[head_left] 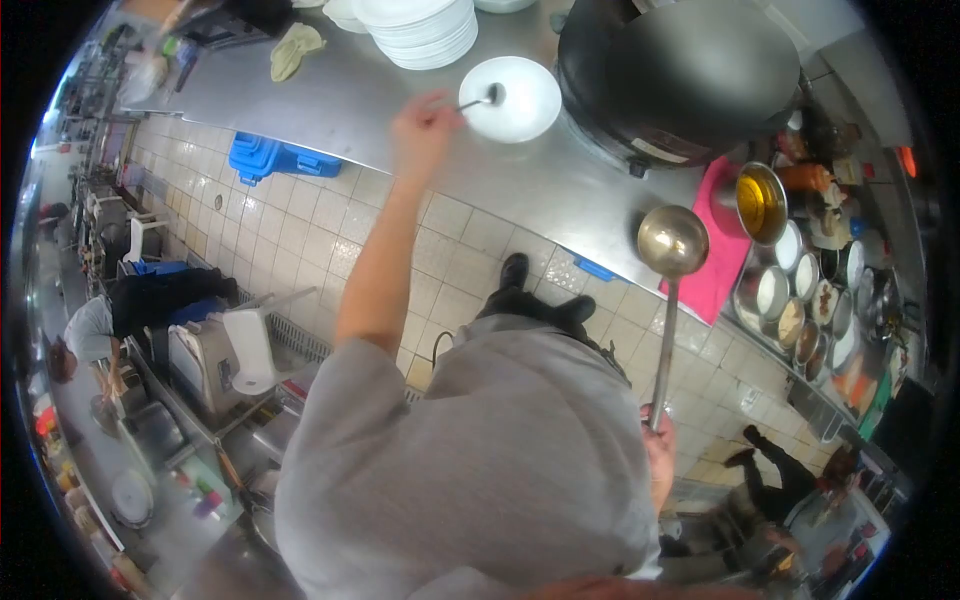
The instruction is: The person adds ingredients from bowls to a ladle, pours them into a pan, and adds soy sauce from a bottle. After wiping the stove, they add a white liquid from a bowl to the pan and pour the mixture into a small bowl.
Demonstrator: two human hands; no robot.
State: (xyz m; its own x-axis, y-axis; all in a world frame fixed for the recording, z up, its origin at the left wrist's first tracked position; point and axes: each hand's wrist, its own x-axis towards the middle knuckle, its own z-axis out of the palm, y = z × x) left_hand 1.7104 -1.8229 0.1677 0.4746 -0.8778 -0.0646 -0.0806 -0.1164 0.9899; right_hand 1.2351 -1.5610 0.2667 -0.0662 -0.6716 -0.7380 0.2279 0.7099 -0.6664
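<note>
My left hand (pixel 428 128) is closed around the handle of a small spoon (pixel 490 95), fingers blurred by motion. The spoon's bowl end is over a white bowl (pixel 528 112) on the steel counter (pixel 520 190). Low at my right side, my right hand (pixel 658 440) grips the end of a long-handled metal ladle (pixel 672 245). The ladle's round head points forward and overlaps the counter edge and a pink cloth (pixel 715 215) in this view. Beyond the white bowl, to its right, stands a large black pot (pixel 640 90).
Stacked white plates (pixel 425 35) and a crumpled cloth (pixel 296 50) sit at the back left. A metal pot of yellow liquid (pixel 760 203) and several ingredient containers (pixel 800 275) are at right. Below the counter is a blue bin (pixel 270 157). Other people (pixel 95 330) work behind.
</note>
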